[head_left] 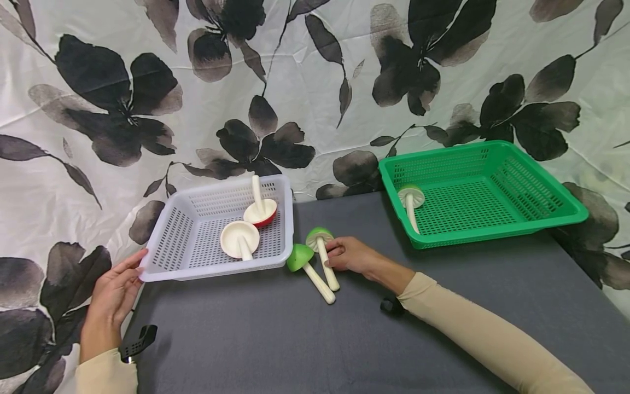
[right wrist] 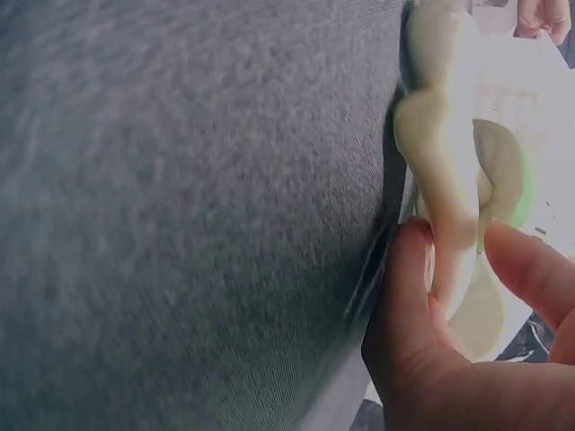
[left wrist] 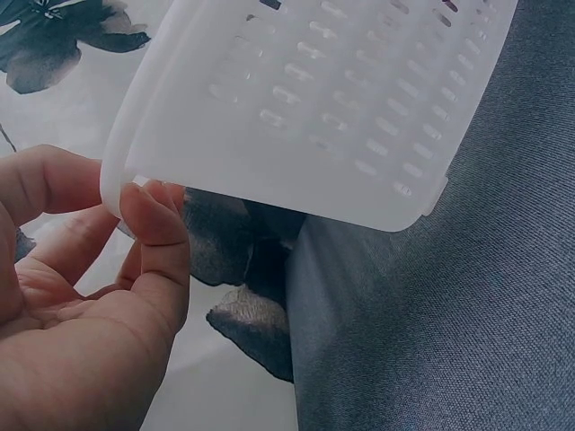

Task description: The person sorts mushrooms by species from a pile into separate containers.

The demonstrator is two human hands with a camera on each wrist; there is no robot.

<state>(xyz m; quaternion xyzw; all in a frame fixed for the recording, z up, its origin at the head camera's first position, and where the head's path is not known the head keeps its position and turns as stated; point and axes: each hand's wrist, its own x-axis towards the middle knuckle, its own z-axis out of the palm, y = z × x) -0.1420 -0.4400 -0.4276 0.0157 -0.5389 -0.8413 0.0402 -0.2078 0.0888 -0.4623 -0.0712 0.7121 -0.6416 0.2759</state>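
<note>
My left hand point(head_left: 113, 290) pinches the near left corner of the white basket point(head_left: 197, 273) between thumb and fingers. Inside lie two toy mushrooms with pale undersides, a red-edged mushroom point(head_left: 266, 214) and a pale mushroom point(head_left: 239, 239). To the basket's right, my right hand point(head_left: 351, 254) has thumb and fingers around the pale stem of a green-capped toy mushroom point(head_left: 321, 241). Beside it, a second green-capped mushroom point(head_left: 301, 257) lies on the table, cap near the basket's corner. The right wrist view shows the stem point(right wrist: 454, 215) between thumb and finger, partly washed out.
At the back right stands a green basket point(head_left: 492, 232) with one green-capped mushroom point(head_left: 411, 200) at its left end. A grey cloth point(head_left: 275, 339) covers the table. A floral curtain point(head_left: 315, 71) hangs behind. Black wrist devices are on both arms.
</note>
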